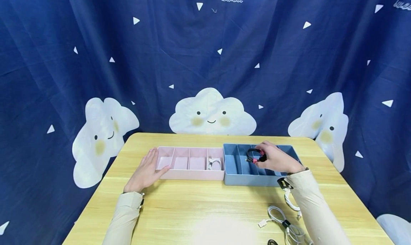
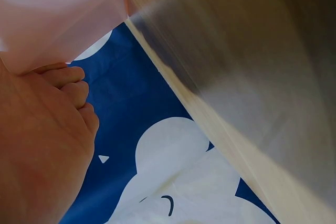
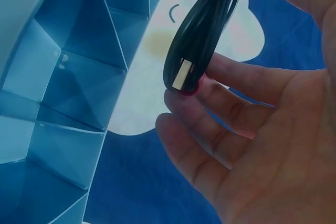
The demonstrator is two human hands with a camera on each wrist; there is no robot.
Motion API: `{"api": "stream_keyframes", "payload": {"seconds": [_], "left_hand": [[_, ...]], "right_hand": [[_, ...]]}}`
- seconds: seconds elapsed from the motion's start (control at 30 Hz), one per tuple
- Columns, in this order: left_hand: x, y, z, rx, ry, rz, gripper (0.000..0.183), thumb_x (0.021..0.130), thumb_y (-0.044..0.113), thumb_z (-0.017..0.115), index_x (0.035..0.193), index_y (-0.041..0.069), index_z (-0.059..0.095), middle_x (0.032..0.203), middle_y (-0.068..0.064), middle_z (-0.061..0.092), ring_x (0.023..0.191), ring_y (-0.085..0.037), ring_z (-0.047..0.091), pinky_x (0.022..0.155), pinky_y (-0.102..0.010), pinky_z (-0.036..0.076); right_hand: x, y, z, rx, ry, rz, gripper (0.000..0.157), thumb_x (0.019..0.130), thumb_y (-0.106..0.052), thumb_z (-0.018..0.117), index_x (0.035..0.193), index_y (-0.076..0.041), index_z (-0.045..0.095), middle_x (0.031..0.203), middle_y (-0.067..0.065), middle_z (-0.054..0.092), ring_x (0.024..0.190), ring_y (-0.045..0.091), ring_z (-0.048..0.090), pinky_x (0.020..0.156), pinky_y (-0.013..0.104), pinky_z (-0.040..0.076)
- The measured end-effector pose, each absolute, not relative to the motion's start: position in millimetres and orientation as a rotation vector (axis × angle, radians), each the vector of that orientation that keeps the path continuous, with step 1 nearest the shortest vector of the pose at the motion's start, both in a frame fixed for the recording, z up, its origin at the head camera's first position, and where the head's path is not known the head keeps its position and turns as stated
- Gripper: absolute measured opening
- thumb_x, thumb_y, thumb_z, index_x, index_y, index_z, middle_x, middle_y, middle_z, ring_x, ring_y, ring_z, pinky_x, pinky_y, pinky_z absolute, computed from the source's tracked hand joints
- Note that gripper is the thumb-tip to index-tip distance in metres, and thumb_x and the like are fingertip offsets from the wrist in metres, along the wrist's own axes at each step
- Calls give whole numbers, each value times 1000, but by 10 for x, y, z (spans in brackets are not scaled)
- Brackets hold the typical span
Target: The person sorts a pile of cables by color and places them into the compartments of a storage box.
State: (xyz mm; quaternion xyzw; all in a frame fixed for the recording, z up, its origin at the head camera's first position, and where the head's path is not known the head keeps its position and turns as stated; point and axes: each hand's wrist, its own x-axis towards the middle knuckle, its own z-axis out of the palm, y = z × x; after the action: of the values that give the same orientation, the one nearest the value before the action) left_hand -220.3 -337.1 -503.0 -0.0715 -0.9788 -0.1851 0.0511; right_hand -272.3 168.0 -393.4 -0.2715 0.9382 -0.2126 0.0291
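Observation:
My right hand (image 1: 277, 160) pinches a coiled black USB cable (image 3: 191, 35) with red ties, holding it over the blue divided box (image 1: 250, 180). In the right wrist view its metal plug faces the camera, and the fingers (image 3: 231, 108) curl around the coil's lower end. My left hand (image 1: 145, 174) rests against the left end of the pink divided box (image 1: 192, 175), fingers stretched along its side and thumb at the front wall. A small white cable (image 1: 210, 163) lies coiled in the pink box's rightmost compartment. My right hand hides part of the blue box.
On the wooden table (image 1: 179, 209), a white cable with a black tie (image 1: 285, 223) lies at the front right. Another white cable (image 1: 290, 202) is partly under my right forearm. A black cable (image 1: 272, 242) shows at the bottom edge. A blue curtain (image 1: 179, 52) hangs behind.

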Motion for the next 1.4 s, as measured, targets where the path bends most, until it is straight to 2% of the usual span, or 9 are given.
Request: {"api": "stream_keyframes", "payload": {"seconds": [0.33,0.5,0.73,1.17,1.4], "left_hand": [[-2201,-3368,-5027,-216,-2986,-552,101,101,67,47,161,-9,18,171,-27,16,161,-45,13,130,-63,17],[-2198,-3366,-5022,-217,-2985,-551,102,101,67,47,161,-9,18,171,-27,16,161,-46,13,129,-63,17],[-2196,-3363,-5016,-208,-2995,-555,102,101,67,47,161,-9,17,172,-27,15,161,-45,11,130,-63,16],[-2201,-3360,-5013,-207,-2994,-565,103,100,69,46,162,-9,16,172,-26,14,161,-44,10,130,-63,15],[-2199,-3356,-5008,-206,-2991,-563,103,100,69,46,161,-9,16,172,-26,15,161,-43,10,130,-62,15]], "right_hand": [[-2776,1598,-3956,-847,2882,-652,56,86,-29,79,130,2,63,128,16,62,103,25,58,89,44,54],[-2800,1562,-3961,-875,2879,-655,55,85,-28,80,128,3,64,123,17,63,100,25,57,87,43,52],[-2830,1513,-3971,-855,2866,-649,57,87,-28,78,132,3,61,131,18,62,107,27,59,93,46,53],[-2860,1432,-3985,-872,2871,-636,56,83,-24,78,129,3,63,120,14,62,97,22,56,86,40,51],[-2864,1378,-3973,-876,2870,-633,57,82,-24,79,130,3,63,123,15,62,97,22,57,86,40,52]]}}
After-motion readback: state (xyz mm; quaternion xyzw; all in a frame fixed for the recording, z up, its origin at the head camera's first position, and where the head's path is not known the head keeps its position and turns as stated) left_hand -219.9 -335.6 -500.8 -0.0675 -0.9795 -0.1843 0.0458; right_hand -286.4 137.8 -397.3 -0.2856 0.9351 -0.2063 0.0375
